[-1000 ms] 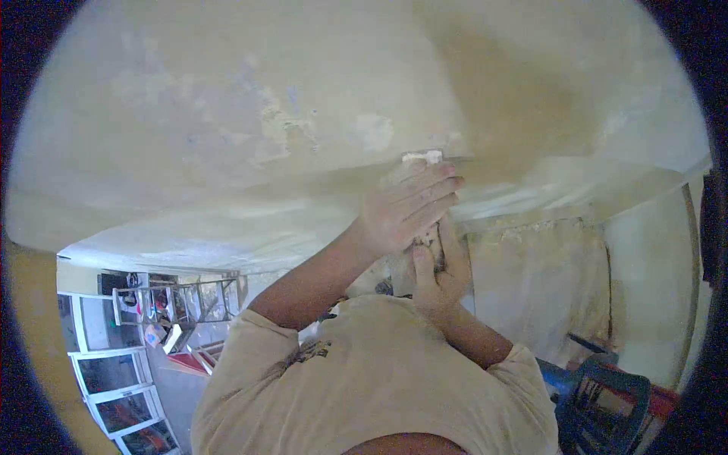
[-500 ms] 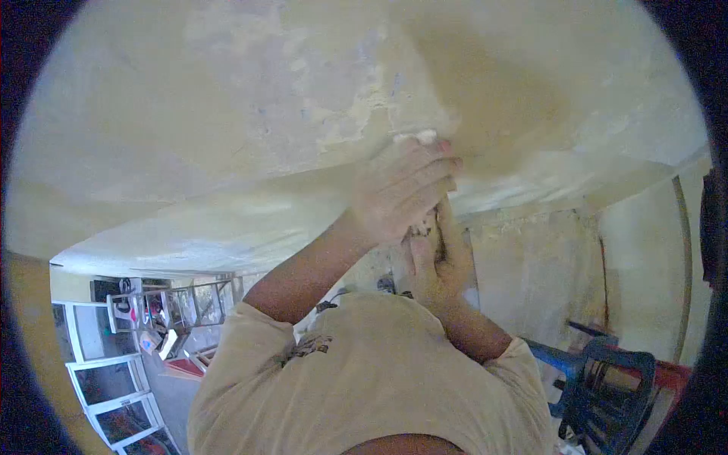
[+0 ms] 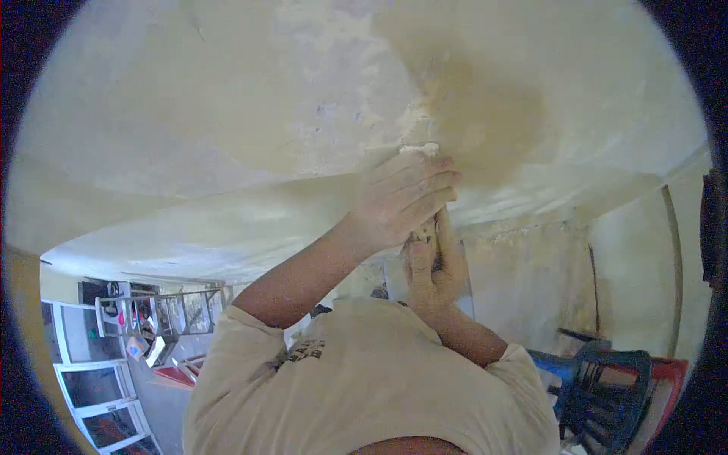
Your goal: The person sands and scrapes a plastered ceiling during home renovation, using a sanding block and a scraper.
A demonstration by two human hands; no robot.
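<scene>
My left hand (image 3: 409, 193) is wrapped over the upper part of a long beige, wood-like tool (image 3: 425, 236) with dark specks, its fingers bent across it. Lower down, my right hand (image 3: 437, 277) grips the same tool from below, thumb lying along it. The working end is hidden behind my left fingers, so I cannot tell its kind. White crumbly material (image 3: 419, 149) shows just past those fingertips, against the patchy wall (image 3: 334, 91). A darker damp-looking stain (image 3: 485, 114) spreads to the right of that spot.
Dark plastic chairs (image 3: 610, 394) stand at the lower right beside a red piece (image 3: 671, 379). At lower left are a metal frame (image 3: 178, 311), assorted clutter and white-framed windows (image 3: 95, 387). My beige shirt (image 3: 371, 379) fills the bottom.
Both hands, still closed on the tool, sit slightly lower in view. The wall stain and the room behind have shifted a little left as the view moved.
</scene>
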